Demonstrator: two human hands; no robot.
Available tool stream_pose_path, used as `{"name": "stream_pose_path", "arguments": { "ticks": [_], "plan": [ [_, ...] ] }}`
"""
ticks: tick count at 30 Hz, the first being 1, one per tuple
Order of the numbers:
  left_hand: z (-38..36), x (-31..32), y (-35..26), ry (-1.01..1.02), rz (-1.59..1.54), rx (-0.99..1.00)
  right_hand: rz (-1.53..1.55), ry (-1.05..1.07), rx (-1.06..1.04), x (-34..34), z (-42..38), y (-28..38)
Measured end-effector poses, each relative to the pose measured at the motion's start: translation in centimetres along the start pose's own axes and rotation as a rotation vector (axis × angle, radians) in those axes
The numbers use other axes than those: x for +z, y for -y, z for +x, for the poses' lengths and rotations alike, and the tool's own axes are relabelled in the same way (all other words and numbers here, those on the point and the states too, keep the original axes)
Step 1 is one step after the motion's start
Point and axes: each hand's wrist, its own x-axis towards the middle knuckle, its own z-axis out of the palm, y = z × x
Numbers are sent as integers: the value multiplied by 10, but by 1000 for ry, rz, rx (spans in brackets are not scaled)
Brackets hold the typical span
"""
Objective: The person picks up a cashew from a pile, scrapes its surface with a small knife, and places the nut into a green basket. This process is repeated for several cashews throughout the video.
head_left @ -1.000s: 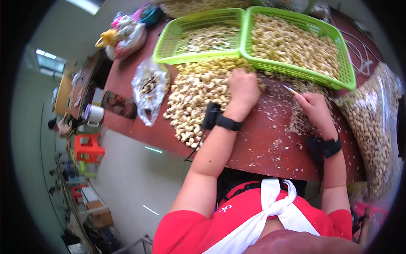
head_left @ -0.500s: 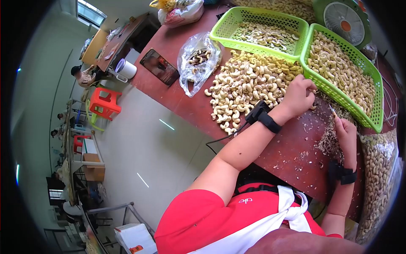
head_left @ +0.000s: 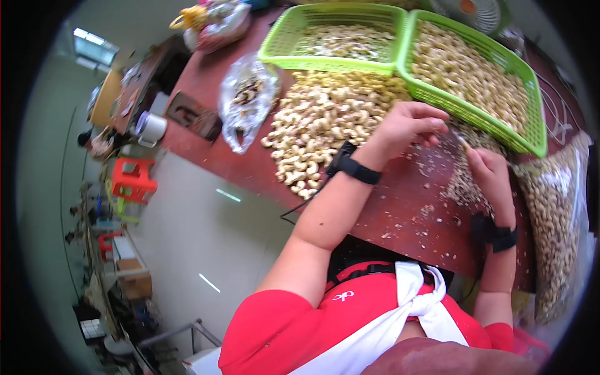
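Observation:
My left hand (head_left: 412, 128) is closed in a pinch beside the right end of a heap of cashew nuts (head_left: 331, 119); what its fingertips hold is too small to make out. Close to those fingertips is the tip of a small knife (head_left: 461, 140), which my right hand (head_left: 490, 172) grips by its light handle. Brown peelings (head_left: 465, 181) lie on the red table (head_left: 394, 212) under and around the knife. Behind my hands, one green basket (head_left: 465, 100) is full of cashews, and another green basket (head_left: 337, 64) holds paler nuts or pieces.
A clear plastic bag (head_left: 244, 103) with dark pieces and a phone (head_left: 190, 115) lie to the left. A white mug (head_left: 151, 127) stands beyond. At the right is a large bag of cashews (head_left: 553, 219); a scale (head_left: 478, 12) stands at the back. Red stools (head_left: 133, 179) are on the floor.
The view has shifted, so the table and baskets appear farther left and higher. My left hand has come away from the basket corner and nearer to the knife tip.

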Motion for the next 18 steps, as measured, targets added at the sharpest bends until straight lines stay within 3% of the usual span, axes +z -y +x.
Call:
{"name": "stream_pose_path", "arguments": {
  "ticks": [7, 18],
  "plan": [
    [0, 6, -3, 147, 78, 25, 16, 33, -27, -4, -4, 7],
    [1, 12, 1, 143, 184, 249, 28, 106, -2, -5, -5, 10]
  ]
}}
